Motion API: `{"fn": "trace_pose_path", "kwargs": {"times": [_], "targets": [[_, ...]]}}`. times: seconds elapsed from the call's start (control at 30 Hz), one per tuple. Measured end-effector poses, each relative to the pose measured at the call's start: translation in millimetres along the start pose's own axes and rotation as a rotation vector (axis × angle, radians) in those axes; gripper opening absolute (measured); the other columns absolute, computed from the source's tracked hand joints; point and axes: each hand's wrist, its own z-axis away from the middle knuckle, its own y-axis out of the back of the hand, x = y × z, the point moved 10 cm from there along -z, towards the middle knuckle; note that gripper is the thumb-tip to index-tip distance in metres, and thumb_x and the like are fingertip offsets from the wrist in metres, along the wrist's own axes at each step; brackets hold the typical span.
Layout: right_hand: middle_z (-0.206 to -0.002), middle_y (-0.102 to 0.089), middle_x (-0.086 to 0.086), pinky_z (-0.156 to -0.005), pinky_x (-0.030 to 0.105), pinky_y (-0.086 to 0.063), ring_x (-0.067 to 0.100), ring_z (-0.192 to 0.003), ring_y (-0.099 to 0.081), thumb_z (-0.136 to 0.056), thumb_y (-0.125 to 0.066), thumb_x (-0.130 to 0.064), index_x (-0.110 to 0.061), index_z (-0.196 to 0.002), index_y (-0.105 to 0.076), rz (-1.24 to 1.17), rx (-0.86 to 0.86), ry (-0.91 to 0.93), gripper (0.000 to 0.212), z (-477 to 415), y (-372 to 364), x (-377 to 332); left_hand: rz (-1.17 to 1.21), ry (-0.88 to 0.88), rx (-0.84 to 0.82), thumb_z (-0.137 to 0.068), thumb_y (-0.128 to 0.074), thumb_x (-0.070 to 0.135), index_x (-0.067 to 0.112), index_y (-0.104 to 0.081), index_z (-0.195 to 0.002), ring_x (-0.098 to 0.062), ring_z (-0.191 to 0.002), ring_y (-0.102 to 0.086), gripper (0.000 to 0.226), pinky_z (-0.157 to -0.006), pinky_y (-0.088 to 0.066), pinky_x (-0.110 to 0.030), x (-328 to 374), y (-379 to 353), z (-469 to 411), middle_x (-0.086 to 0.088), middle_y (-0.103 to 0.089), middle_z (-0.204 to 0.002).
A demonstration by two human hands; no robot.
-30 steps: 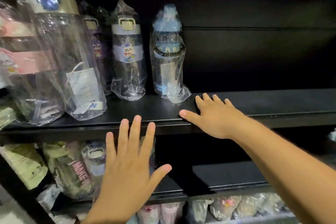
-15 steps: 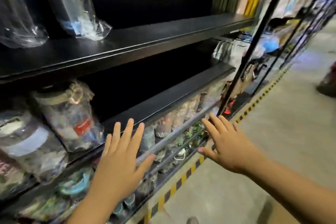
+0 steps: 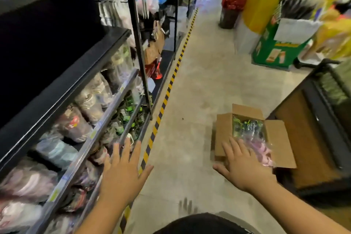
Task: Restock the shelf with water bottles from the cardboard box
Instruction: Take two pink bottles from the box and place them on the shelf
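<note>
Head view, looking down a shop aisle. The cardboard box (image 3: 223,133) sits on the floor (image 3: 191,85) in the lower right of the frame with its flaps folded outward. Inside it lie the water bottles (image 3: 247,126), wrapped in clear film: green-and-black ones toward the far end, pinkish ones toward the near end. Blur hides which way each bottle's long axis runs. The opening's longer side runs roughly up and down the frame.

The right hand (image 3: 245,167) is released and empty, fingers straight and spread. Its fingertips overlap the near left corner of the box. Whether they touch the cardboard or the film cannot be told.

The left hand (image 3: 121,173), lower centre-left, is likewise released and empty. It hangs before the front rail of the lower tiers, well apart from the box.

The shelf (image 3: 62,89) fills the left of the frame; its dark upper board looks bare, while the lower tiers carry wrapped goods.

Judgement: the step in hand is the reach for a bottle. The right hand is plainly the nearer, and the pinkish bottles lie just beyond and right of its fingertips, so a short advance up-right should meet them.
</note>
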Motion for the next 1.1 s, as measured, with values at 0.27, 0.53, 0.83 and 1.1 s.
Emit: {"fn": "trace_pose_path", "kwargs": {"times": [0.27, 0.53, 0.83, 1.1], "targets": [[-0.168, -0.01, 0.008, -0.119, 0.048, -0.026, 0.032, -0.152, -0.015, -0.083, -0.006, -0.087, -0.022, -0.161, -0.005, -0.137, -0.004, -0.269, 0.101, 54, -62, 181, -0.042, -0.205, -0.047, -0.073, 0.018, 0.082, 0.029, 0.016, -0.157, -0.035, -0.155, 0.001, 0.099, -0.122, -0.015, -0.055, 190, -7, -42, -0.005, 0.006, -0.169], [-0.165, -0.018, 0.009, -0.117, 0.05, -0.031, 0.031, -0.149, -0.023, -0.091, -0.022, -0.08, -0.018, -0.16, -0.009, -0.221, -0.027, -0.444, 0.094, 63, -113, 327, -0.104, -0.347, -0.048, -0.07, 0.014, 0.082, 0.03, 0.016, -0.157, -0.035, -0.155, 0.009, 0.102, -0.122, -0.007, -0.055, 350, -17, -72, -0.004, 0.014, -0.168], [-0.165, -0.022, 0.01, -0.118, 0.048, -0.033, 0.032, -0.149, -0.026, -0.092, -0.033, -0.076, -0.021, -0.158, -0.018, -0.43, -0.01, -0.696, 0.088, 77, -135, 420, -0.272, -0.532, -0.095, -0.066, 0.02, 0.08, 0.03, 0.032, -0.146, -0.036, -0.154, 0.014, 0.095, -0.122, -0.002, -0.057, 470, -18, -118, -0.005, 0.02, -0.166], [-0.166, -0.015, 0.009, -0.121, 0.05, -0.026, 0.032, -0.152, -0.018, -0.094, -0.034, -0.073, -0.021, -0.158, -0.014, -0.543, -0.049, -0.883, 0.085, 51, -143, 462, -0.329, -0.823, -0.104, -0.087, -0.002, 0.08, 0.029, 0.015, -0.158, -0.037, -0.154, 0.011, 0.089, -0.122, -0.004, -0.058, 587, -25, -199, -0.007, 0.014, -0.168]]}}
